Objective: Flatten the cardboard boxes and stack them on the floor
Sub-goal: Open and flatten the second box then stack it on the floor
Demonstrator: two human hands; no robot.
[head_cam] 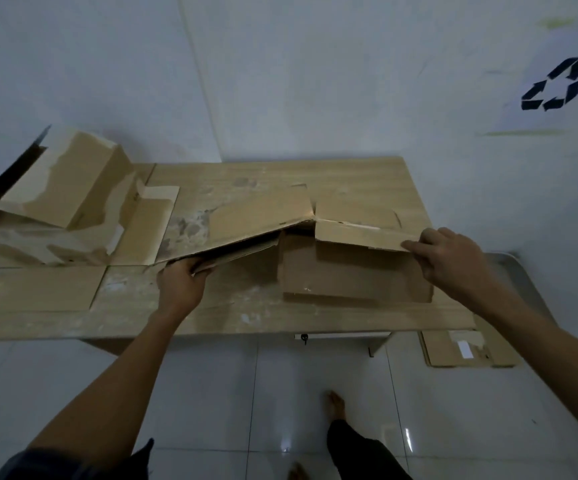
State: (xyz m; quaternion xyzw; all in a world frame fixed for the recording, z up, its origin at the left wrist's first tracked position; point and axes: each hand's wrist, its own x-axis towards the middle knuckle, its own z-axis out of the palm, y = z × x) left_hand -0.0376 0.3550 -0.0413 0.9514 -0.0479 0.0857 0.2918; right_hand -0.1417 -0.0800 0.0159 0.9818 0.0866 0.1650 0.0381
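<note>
Bench (246,306): pale wood-grain top, worn and blotched, set against a white wall; taken as the landmark for all entries.

Cardboard box (332,268), centre-right of the bench top: brown, partly collapsed, one long panel raised at a slant toward the bench's left, one flap lifted at its right end.

Left hand (180,285), near the bench's front edge, left of the box: fingers closed on the lower edge of the slanted panel.

Right hand (450,261), over the bench's right end: thumb and fingers pinching the outer corner of the lifted flap.

Second box (62,188), at the bench's left end: tilted, surface paper torn, flaps spread flat on the top around it.

Flattened cardboard (467,348), on the white tiled floor just below the bench's right front corner: lying flat, with a white label.

Recycling symbol (554,84), on the wall above the bench's right end: black arrows on a white sheet.
</note>
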